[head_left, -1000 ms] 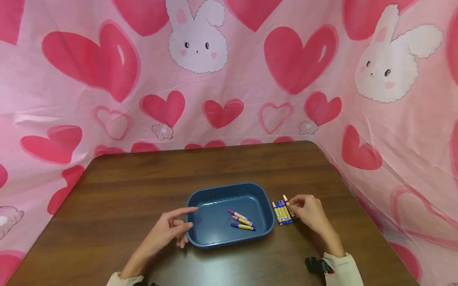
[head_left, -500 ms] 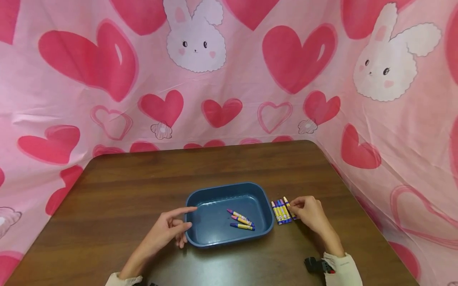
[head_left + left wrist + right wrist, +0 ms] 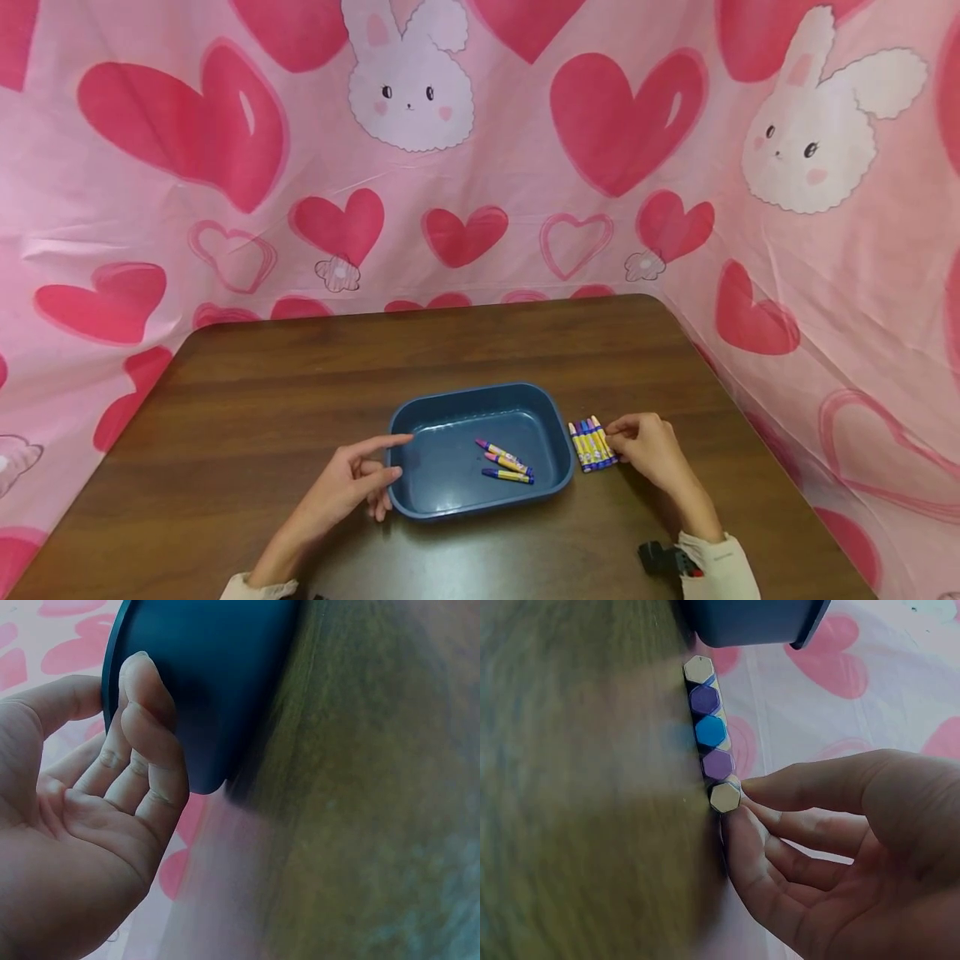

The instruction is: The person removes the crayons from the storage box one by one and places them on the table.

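My left hand point(image 3: 352, 483) is at the left end of a dark blue rectangular tray point(image 3: 480, 510). Its index finger and thumb reach over the rim, while the other fingers bend against the outer wall, as the left wrist view shows. Right of the tray, several yellow-wrapped crayons point(image 3: 587, 448) lie side by side in a tight row. My right hand point(image 3: 648, 446) pinches the rightmost one, a cream-ended crayon point(image 3: 725, 798), between thumb and fingers, flush against its purple-ended neighbour point(image 3: 718, 764). Inside the tray lie a purple crayon point(image 3: 498, 451), a pink crayon point(image 3: 510, 463) and a dark blue crayon point(image 3: 507, 476).
Everything stands on a brown wooden table point(image 3: 300, 375). A pink cloth point(image 3: 465, 183) with hearts and rabbits hangs behind and beside it. Black wrist gear point(image 3: 663, 558) sits by the right sleeve.
The rightmost crayon, still in my right hand, has moved slightly toward me and left, from standing apart at an angle to lying against the row. My left hand and the tray stay put.
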`<state>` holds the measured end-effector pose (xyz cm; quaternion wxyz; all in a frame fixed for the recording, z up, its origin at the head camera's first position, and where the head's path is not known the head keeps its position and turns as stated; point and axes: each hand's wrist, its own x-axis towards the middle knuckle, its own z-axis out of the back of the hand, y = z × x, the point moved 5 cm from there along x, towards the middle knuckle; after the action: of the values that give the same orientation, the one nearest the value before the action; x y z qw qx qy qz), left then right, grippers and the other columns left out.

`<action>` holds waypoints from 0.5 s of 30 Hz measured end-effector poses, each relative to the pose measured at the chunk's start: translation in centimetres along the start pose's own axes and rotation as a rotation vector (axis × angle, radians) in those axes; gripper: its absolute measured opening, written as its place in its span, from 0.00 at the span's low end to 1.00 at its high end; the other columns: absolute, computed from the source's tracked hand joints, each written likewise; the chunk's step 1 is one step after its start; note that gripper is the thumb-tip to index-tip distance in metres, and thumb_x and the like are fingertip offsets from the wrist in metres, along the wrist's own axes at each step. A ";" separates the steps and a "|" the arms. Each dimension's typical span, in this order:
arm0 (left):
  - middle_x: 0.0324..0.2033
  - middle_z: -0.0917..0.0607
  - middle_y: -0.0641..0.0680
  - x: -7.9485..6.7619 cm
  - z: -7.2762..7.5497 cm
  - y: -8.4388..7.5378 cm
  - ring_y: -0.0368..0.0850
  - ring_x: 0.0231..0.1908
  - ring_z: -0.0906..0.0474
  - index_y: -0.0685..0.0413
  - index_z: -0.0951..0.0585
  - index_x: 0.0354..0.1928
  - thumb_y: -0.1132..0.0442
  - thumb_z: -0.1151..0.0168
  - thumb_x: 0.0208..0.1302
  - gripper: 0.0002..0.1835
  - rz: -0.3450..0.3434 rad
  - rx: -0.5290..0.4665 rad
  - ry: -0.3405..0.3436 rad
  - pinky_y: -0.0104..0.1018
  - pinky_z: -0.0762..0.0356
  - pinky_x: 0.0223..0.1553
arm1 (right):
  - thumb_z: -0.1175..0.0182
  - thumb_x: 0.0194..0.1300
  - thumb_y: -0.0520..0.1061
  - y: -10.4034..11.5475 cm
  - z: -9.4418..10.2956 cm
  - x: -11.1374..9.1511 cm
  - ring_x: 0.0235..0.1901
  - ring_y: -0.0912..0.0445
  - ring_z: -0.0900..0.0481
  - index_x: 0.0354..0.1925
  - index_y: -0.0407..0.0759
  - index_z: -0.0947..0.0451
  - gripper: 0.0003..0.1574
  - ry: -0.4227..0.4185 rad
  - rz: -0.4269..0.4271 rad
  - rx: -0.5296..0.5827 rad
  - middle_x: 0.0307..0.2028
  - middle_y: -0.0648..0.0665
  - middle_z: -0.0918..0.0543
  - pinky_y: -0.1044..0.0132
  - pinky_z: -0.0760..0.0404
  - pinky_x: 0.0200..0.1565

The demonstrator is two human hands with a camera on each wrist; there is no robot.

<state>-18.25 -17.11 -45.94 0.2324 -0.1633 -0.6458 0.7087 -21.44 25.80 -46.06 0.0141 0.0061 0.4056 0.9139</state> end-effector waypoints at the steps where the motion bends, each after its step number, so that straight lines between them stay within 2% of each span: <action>1: 0.19 0.18 0.66 0.0 0.0 0.0 0.55 0.16 0.20 0.69 0.34 0.69 0.68 0.43 0.72 0.26 -0.001 -0.001 0.000 0.43 0.18 0.19 | 0.34 0.60 0.36 0.1 0.0 0.0 0.22 0.57 0.17 0.35 0.34 0.15 0.05 0.006 -0.001 0.001 0.28 0.43 0.13 0.67 0.18 0.25; 7: 0.19 0.19 0.66 0.0 0.1 0.0 0.54 0.16 0.20 0.69 0.33 0.68 0.67 0.42 0.72 0.26 0.007 0.010 -0.012 0.44 0.18 0.19 | 0.32 0.59 0.36 0.3 -0.1 -0.2 0.20 0.56 0.18 0.34 0.35 0.15 0.04 0.015 -0.014 -0.006 0.26 0.44 0.13 0.66 0.18 0.23; 15: 0.19 0.18 0.65 -0.1 0.2 0.1 0.54 0.16 0.20 0.69 0.33 0.68 0.68 0.43 0.72 0.26 -0.002 0.019 -0.006 0.44 0.18 0.19 | 0.32 0.60 0.36 0.5 -0.1 -0.4 0.23 0.56 0.18 0.34 0.34 0.15 0.04 0.021 -0.016 -0.008 0.27 0.44 0.14 0.67 0.18 0.24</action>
<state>-18.29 -17.30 -46.00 0.2329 -0.1585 -0.6398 0.7150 -21.10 25.35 -45.74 0.0173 -0.0069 0.4023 0.9153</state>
